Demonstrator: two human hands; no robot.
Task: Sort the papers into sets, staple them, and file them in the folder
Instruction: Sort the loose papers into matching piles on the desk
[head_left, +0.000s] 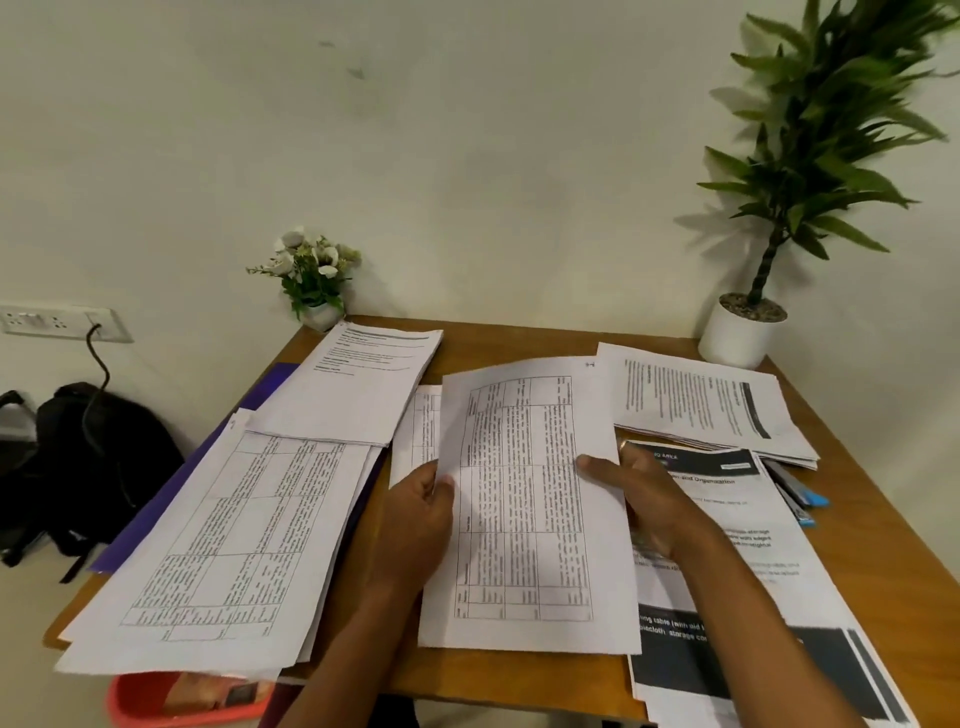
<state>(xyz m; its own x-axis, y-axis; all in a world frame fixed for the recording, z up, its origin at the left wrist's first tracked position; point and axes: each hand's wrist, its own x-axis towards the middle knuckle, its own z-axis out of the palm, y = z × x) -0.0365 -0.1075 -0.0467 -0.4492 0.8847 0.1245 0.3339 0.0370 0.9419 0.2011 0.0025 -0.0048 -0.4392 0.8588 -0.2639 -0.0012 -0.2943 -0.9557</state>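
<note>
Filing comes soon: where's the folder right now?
Head view, left: the purple folder lies under the left paper stacks, its edge jutting toward the black backpack.

Soft even indoor light, plant (810, 135) shadow on wall (467, 130), wide-angle bowing, blurred print

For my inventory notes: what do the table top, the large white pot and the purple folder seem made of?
Table top: wood or wood-look laminate, smooth, even warm brown. Large white pot: ceramic or plastic, smooth plain white; cannot tell which. Purple folder: thin plastic or card, even colour, mostly hidden under papers.
</note>
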